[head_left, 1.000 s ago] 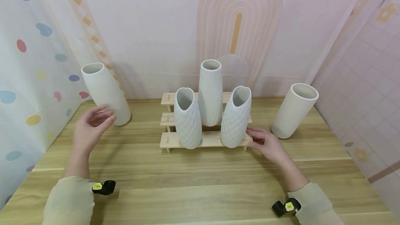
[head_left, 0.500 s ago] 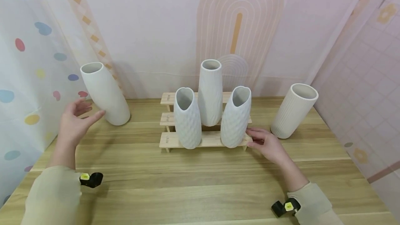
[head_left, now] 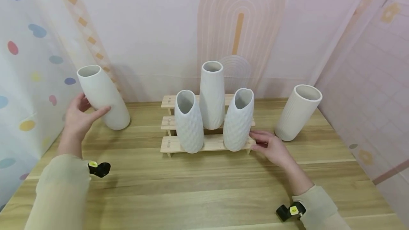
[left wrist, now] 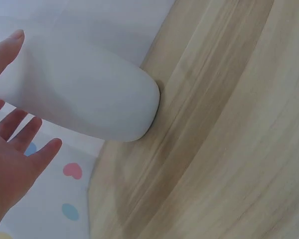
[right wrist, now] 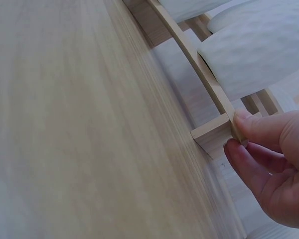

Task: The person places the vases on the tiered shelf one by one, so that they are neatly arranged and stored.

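At the left stands a tall smooth white vase (head_left: 107,98). My left hand (head_left: 77,118) spreads round its side, thumb across the front and fingers toward the far left side. In the left wrist view the thumb overlaps the vase while the fingers (left wrist: 25,134) are apart below it. My right hand (head_left: 271,149) pinches the right end of the lowest step of a wooden three-step stand (right wrist: 189,51), thumb on top and fingertips beneath. Two dimpled vases (head_left: 189,130) with notched rims stand on that lowest step. Behind them, a taller vase (head_left: 212,98) stands on the middle step.
A ribbed white vase (head_left: 297,116) stands on the table at the right, just beyond my right hand. The wood-grain table (head_left: 191,194) ends at a patterned cloth backdrop (head_left: 153,38), with cloth along both sides too.
My left hand first moved left, away from the vase's front, then came back up and in beside it. The right hand stays on the step's end. The view has shifted slightly.
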Demonstrator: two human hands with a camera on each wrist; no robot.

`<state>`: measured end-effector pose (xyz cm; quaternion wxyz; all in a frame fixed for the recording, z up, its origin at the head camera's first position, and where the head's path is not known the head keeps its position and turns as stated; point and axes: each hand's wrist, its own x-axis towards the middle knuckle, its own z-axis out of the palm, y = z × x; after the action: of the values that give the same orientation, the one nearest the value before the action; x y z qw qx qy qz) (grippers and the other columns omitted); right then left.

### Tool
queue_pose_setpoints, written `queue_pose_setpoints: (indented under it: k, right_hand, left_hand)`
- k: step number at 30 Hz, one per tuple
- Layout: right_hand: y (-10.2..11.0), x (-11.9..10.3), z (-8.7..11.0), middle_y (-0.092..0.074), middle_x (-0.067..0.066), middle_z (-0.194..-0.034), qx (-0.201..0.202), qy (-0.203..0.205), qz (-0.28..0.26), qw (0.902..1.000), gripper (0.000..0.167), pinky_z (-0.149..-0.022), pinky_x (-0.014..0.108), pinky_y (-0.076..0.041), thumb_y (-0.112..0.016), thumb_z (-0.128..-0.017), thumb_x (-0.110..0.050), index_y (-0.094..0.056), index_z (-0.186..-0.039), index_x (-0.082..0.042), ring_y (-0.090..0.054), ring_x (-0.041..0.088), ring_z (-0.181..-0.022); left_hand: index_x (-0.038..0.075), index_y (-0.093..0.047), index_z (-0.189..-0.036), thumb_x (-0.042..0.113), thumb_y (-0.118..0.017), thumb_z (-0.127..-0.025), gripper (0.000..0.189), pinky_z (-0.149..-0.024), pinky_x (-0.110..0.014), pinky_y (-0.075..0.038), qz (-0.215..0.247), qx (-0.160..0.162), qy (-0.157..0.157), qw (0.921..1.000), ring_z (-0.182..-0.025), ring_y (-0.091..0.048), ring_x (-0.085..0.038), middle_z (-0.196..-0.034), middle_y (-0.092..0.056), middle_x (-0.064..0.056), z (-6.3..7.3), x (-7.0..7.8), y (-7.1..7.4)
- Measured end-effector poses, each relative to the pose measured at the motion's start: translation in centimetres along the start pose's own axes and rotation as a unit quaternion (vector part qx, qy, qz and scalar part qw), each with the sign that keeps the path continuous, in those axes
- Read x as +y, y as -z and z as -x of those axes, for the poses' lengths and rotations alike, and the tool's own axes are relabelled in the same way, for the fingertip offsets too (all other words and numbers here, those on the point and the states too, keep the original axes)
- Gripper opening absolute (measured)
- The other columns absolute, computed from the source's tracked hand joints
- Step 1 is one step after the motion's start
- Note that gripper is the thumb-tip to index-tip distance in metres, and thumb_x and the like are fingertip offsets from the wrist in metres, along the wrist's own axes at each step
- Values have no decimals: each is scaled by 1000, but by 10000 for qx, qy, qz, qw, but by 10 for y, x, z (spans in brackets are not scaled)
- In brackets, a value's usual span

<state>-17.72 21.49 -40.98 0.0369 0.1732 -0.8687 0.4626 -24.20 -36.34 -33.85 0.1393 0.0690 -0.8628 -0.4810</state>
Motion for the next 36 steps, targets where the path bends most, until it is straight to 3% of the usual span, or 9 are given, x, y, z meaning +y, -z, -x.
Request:
queue_pose_setpoints:
  k: [8, 12, 25, 29, 36]
  right_hand:
    - [0, -1, -1, -57, 26, -131, -10, -33, -106, 9999, 42, -92, 43, -53, -73, -87, 0, -62, -127, 9, -60, 37, -112]
    - [0, -2, -1, -56, 26, -132, -29, -76, -168, 9998, 42, -92, 44, -52, -73, -88, 0, -61, -127, 9, -60, 37, -112]
    - [-1, 0, 0, -56, 27, -132, 3, -76, -210, 9998, 42, -91, 41, -53, -73, -87, 2, -61, -126, 10, -60, 38, -113]
    - [-1, -1, 0, -56, 27, -132, -1, -82, -178, 9998, 42, -92, 42, -53, -73, -87, 1, -61, -126, 10, -60, 38, -113]
    - [-2, 0, 0, -56, 27, -132, 11, -64, -121, 9999, 42, -90, 43, -53, -74, -87, 1, -61, -126, 10, -60, 38, -113]
  left_hand:
    - [40, -28, -154, 35, -78, -86, 84, -111, -52, -33, 403, 21, 125, 9991, -131, -38, -28, -150, -36, -10, 0, -6, -13]
    - [42, -29, -152, 31, -80, -85, 85, -111, -47, -36, 644, 250, 197, 9974, -131, -40, -25, -153, -36, -5, 2, -8, -21]
    - [45, -40, -146, 27, -87, -77, 85, -101, -36, -41, 788, 1110, 365, 9900, -123, -44, -18, -143, -46, 7, 5, -7, -37]
    - [44, -43, -145, 24, -87, -76, 84, -103, -38, -41, 849, 1284, 261, 9877, -121, -45, -17, -142, -48, 9, 8, -7, -42]
    - [47, -41, -145, 28, -87, -76, 84, -104, -45, -42, 741, 1261, 230, 9890, -121, -45, -18, -143, -47, 7, 12, 1, -48]
